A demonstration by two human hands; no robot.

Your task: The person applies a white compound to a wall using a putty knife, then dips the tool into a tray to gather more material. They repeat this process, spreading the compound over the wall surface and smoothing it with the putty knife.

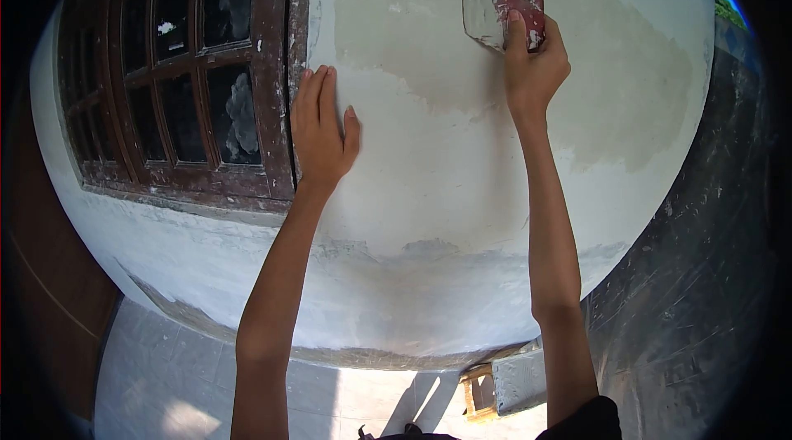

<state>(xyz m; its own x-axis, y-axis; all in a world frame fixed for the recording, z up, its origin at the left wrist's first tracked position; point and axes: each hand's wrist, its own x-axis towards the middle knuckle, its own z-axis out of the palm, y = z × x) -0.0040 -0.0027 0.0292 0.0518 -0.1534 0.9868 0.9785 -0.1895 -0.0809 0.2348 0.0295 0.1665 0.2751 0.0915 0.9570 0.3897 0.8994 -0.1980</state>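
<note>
High on the pale wall (pixel 429 168), my right hand (pixel 535 65) grips a reddish scraper (pixel 524 4) smeared with whitish paste. The scraper's left part, thickly coated in paste, lies at the wall surface. Around it spreads a darker, damp-looking patch of coating. My left hand (pixel 323 122) rests flat on the wall beside the window frame (pixel 276 52), its fingers pointing up and its thumb apart, holding nothing.
A brown wooden window with dark panes (pixel 227 102) fills the upper left. Below, a paste-marked board (pixel 518 381) and a small wooden stand (pixel 478 393) are on the tiled floor (pixel 165 357). A dark surface (pixel 701 258) runs along the right.
</note>
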